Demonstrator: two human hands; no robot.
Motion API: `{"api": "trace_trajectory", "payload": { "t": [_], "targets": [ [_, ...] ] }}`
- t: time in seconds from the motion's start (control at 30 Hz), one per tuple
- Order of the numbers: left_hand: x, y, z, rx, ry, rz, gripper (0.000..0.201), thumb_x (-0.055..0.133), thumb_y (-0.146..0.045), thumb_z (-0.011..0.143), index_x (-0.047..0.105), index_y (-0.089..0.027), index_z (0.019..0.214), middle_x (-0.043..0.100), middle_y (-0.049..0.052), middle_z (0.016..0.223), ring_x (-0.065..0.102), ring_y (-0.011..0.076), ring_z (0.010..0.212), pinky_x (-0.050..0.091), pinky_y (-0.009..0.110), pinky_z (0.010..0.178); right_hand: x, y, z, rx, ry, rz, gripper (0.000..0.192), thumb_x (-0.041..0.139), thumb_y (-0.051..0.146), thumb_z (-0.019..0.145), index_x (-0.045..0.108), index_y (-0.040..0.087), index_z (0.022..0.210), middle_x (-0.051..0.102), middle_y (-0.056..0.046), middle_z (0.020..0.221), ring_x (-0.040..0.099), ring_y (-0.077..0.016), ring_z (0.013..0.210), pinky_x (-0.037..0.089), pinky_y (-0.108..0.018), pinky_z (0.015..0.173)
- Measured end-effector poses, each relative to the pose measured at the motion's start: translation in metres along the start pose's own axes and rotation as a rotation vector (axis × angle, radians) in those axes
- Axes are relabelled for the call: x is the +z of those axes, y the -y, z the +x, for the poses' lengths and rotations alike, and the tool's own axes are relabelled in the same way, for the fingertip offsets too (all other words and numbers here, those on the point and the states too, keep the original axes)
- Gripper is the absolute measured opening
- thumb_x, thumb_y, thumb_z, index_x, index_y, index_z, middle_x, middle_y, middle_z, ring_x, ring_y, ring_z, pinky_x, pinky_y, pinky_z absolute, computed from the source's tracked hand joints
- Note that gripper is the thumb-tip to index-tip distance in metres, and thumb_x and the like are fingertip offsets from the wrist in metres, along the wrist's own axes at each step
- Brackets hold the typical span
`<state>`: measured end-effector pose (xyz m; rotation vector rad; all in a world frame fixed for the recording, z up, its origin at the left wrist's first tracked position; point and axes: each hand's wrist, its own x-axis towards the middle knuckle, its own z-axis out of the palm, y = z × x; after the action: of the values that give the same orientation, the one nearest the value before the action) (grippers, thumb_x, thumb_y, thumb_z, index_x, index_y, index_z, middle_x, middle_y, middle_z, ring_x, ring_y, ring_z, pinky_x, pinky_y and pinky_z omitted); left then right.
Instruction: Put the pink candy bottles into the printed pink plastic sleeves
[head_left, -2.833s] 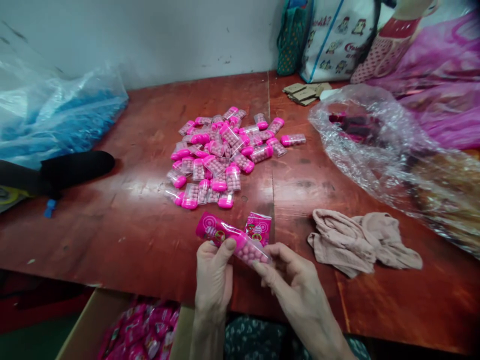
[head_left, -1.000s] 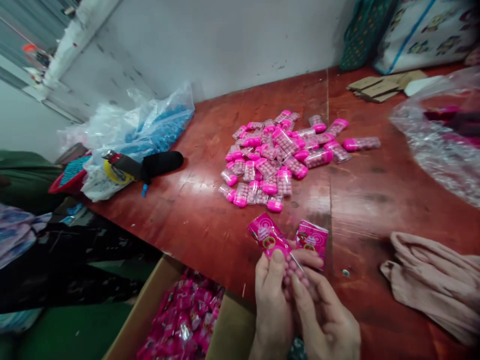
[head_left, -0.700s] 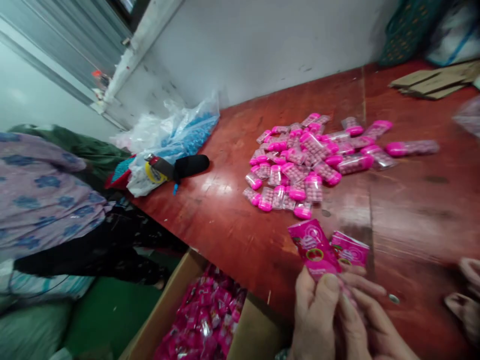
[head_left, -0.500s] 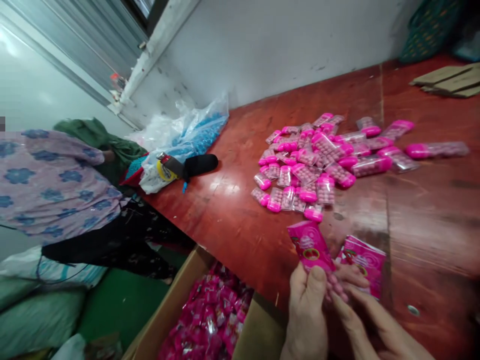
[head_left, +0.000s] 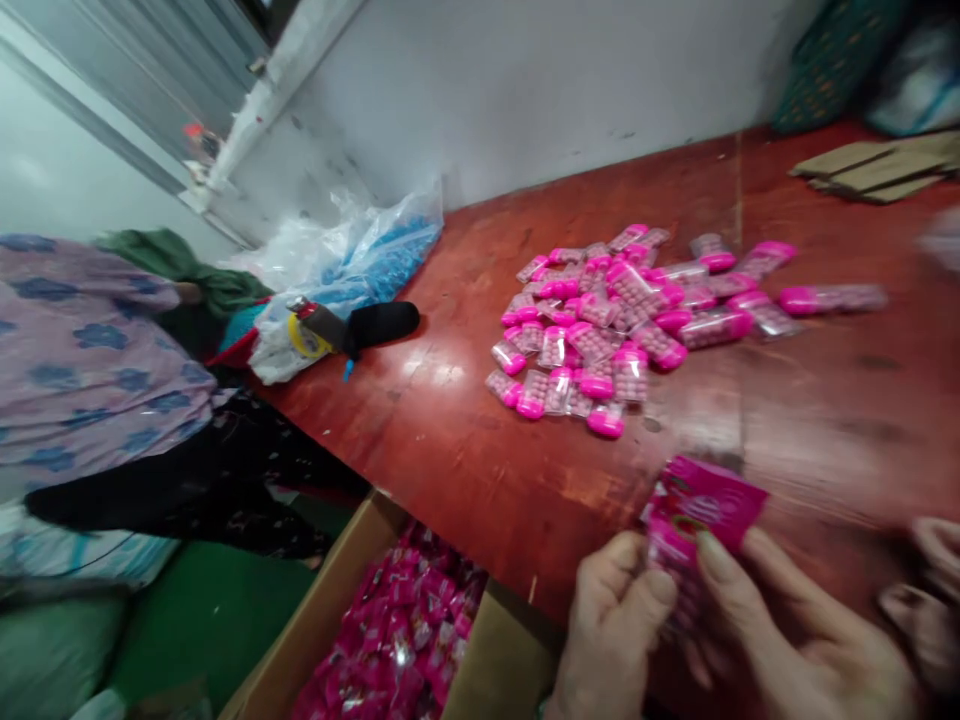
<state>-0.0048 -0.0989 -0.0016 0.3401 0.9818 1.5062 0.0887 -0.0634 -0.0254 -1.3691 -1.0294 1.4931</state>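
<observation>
The printed film (head_left: 709,500) is held between the two hands, above the near edge of the table (head_left: 435,410). Its lower left part is pinched between thumb and bent fingers of the left hand (head_left: 619,610); its front is pressed by the thumb of the right hand (head_left: 787,630), with the fingers placed behind. Rounded shapes are blurred below the film, so a bottle within cannot be confirmed.

Progress is judged as follows: one piece is being handled, and handling of that piece is judged incomplete. A large loose pile of bottles (head_left: 634,290), none covered in film, is left on the table. Many glossy magenta packets (head_left: 405,650) are contained in the open cardboard box (head_left: 499,655) below the table edge; whether they are filled cannot be determined.

The bottles are formed of clear, flattened plastic, with rounded opaque pink caps and small matte pink balls visible inside. The film is thin, shiny and creased. The tabletop is surfaced in worn, red-brown board with a visible seam. Soft beige cloth (head_left: 911,615) is cut off by the right edge of view. Farther off, a wrinkled clear bag (head_left: 390,255) with blue contents and flat, stiff cardboard pieces (head_left: 870,170) are seen
</observation>
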Motion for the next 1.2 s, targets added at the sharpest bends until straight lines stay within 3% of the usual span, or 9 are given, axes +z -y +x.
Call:
{"api": "trace_trajectory", "payload": {
  "t": [0.1,0.17,0.23,0.4,0.5,0.63,0.8,1.03,1.2],
  "targets": [
    [0.003,-0.001,-0.001,-0.036,-0.084,0.011,0.021,0.055,-0.027,0.084,0.063,-0.013,0.098,0.065,0.004,0.068,0.049,0.0052,0.043,0.038,0.017,0.042,0.011,0.028,0.0,0.119,0.198,0.122,0.039,0.069,0.045,0.069,0.067,0.016,0.094,0.058,0.002,0.052,0.047,-0.0099,0.034,0.04,-0.019,0.028],
    [0.006,-0.004,-0.001,-0.058,-0.121,0.016,0.018,0.058,-0.025,0.082,0.064,-0.015,0.097,0.066,0.003,0.069,0.05,0.0049,0.044,0.038,0.016,0.043,0.02,0.038,0.0,0.159,0.241,0.148,0.036,0.062,0.047,0.076,0.065,0.016,0.094,0.049,0.006,0.046,0.037,-0.0066,0.028,0.034,-0.018,0.025],
    [0.009,-0.004,-0.001,-0.058,-0.19,-0.019,0.018,0.061,-0.024,0.08,0.065,-0.017,0.096,0.067,0.003,0.074,0.053,0.0054,0.049,0.041,0.016,0.047,0.028,0.038,-0.002,0.113,0.188,0.138,0.03,0.059,0.045,0.079,0.065,0.016,0.087,0.053,0.004,0.055,0.041,-0.006,0.034,0.038,-0.017,0.03],
    [0.017,0.004,-0.002,-0.083,-0.416,-0.153,0.025,0.073,-0.023,0.067,0.066,-0.018,0.09,0.068,0.004,0.082,0.06,0.011,0.067,0.044,0.018,0.057,0.035,0.017,-0.013,-0.028,0.002,0.095,0.023,0.058,0.037,0.08,0.067,0.016,0.077,0.064,-0.003,0.075,0.059,-0.0145,0.07,0.05,-0.023,0.066],
    [0.016,0.005,-0.001,-0.097,-0.393,-0.069,0.022,0.072,-0.029,0.068,0.065,-0.017,0.086,0.064,0.001,0.068,0.053,0.0076,0.052,0.036,0.016,0.044,0.03,0.011,-0.014,0.021,0.033,0.117,0.023,0.059,0.037,0.08,0.068,0.016,0.085,0.066,-0.005,0.079,0.06,-0.0155,0.071,0.051,-0.024,0.065],
    [0.011,-0.002,0.002,-0.048,-0.233,0.238,0.023,0.063,-0.038,0.075,0.063,-0.015,0.081,0.048,-0.005,0.051,0.037,0.0041,0.039,0.025,0.016,0.037,0.019,0.023,-0.004,0.122,0.192,0.268,0.027,0.066,0.036,0.075,0.061,0.017,0.094,0.065,-0.001,0.073,0.051,-0.0078,0.041,0.046,-0.02,0.039],
    [0.009,-0.008,0.0,-0.068,-0.063,0.537,0.021,0.056,-0.034,0.081,0.061,-0.014,0.081,0.049,-0.003,0.053,0.038,0.0054,0.04,0.025,0.017,0.038,0.013,0.038,0.007,0.245,0.197,0.425,0.029,0.067,0.039,0.074,0.059,0.012,0.068,0.053,0.004,0.045,0.045,-0.0064,0.029,0.038,-0.015,0.025],
    [0.021,-0.006,-0.003,-0.127,-0.176,0.469,0.022,0.055,-0.032,0.081,0.061,-0.013,0.091,0.041,-0.006,0.048,0.037,0.0058,0.039,0.023,0.017,0.037,0.023,0.034,-0.001,0.339,0.129,0.33,0.036,0.069,0.044,0.07,0.054,0.013,0.057,0.048,0.006,0.035,0.04,-0.0055,0.021,0.034,-0.014,0.021],
    [0.02,-0.001,0.001,-0.123,-0.262,0.318,0.024,0.058,-0.037,0.079,0.06,-0.013,0.083,0.037,-0.008,0.045,0.031,0.0036,0.036,0.022,0.015,0.037,0.02,0.029,-0.001,0.327,0.193,0.357,0.031,0.07,0.041,0.07,0.059,0.013,0.071,0.048,0.007,0.035,0.045,-0.0074,0.025,0.036,-0.014,0.025]
  ]
}}
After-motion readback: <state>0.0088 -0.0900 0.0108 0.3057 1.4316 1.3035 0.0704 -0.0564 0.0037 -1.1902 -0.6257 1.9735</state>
